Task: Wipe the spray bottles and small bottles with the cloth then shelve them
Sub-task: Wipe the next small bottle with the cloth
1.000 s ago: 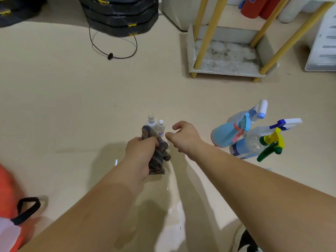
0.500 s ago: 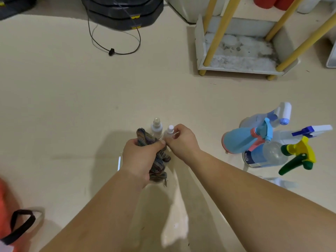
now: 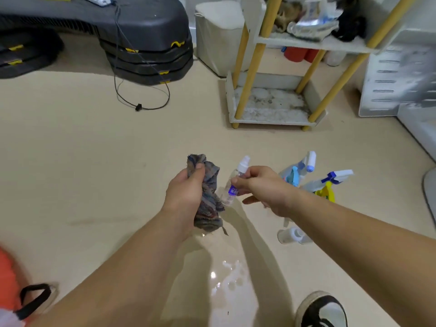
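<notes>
My left hand (image 3: 186,194) grips a crumpled grey-blue striped cloth (image 3: 208,201). Beside it my right hand (image 3: 262,188) pinches a small clear bottle (image 3: 233,185) with a white cap and blue label, lifted off the floor and tilted, its lower end next to the cloth. Behind my right forearm several spray bottles (image 3: 306,171) lie on the floor, with blue, white, yellow and green triggers. Another small clear bottle (image 3: 291,234) lies on the floor under my right forearm. The white shelf rack (image 3: 269,119) with yellow poles stands farther back.
Stacked black plastic steps (image 3: 146,50) and a looped black cable (image 3: 141,100) are at the back left. A white bin (image 3: 217,36) stands beside the rack, white drawers (image 3: 398,74) at right. My shoe (image 3: 323,310) is at the bottom right, an orange bag (image 3: 9,286) at bottom left.
My right hand closed on one small bottle and lifted it off the floor beside the cloth. The view tilted up, so the rack's upper shelf now shows.
</notes>
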### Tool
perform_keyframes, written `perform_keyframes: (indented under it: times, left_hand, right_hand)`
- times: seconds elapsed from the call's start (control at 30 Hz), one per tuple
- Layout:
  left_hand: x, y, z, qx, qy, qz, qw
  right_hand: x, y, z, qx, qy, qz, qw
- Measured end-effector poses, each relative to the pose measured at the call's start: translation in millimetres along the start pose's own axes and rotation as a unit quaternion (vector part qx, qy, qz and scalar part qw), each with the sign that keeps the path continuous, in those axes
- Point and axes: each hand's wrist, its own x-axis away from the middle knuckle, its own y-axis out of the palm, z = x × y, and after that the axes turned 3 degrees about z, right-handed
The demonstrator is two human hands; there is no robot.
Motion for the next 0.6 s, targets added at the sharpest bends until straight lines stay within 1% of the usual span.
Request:
perform_keyframes:
  times: [0.1, 0.17, 0.27, 0.33, 0.37, 0.5, 0.6]
  left_hand:
    - [33, 1, 29, -0.040, 0.044, -0.047, 0.997]
    - [57, 3, 53, -0.042, 0.057, -0.064, 0.995]
    - [100, 7, 91, -0.030, 0.046, -0.097, 0.994]
    - [130, 6, 110, -0.049, 0.063, -0.142, 0.987]
    - [144, 5, 117, -0.068, 0.080, -0.151, 0.983]
    - [174, 5, 125, -0.113, 0.139, -0.129, 0.975]
    - [186, 10, 119, -0.123, 0.146, -0.149, 0.970]
  right_hand:
    - [43, -33, -31, 0.037, -0.005, -0.046, 0.998]
    - [72, -49, -52, 0.045, -0.017, -0.063, 0.997]
    - [117, -66, -81, 0.030, -0.036, -0.050, 0.998]
    - [150, -73, -96, 0.019, -0.045, -0.037, 0.998]
    - [166, -76, -102, 0.013, -0.050, -0.035, 0.998]
    - [213, -86, -114, -0.002, -0.064, -0.029, 0.998]
    - [233, -86, -114, -0.011, -0.058, -0.014, 0.998]
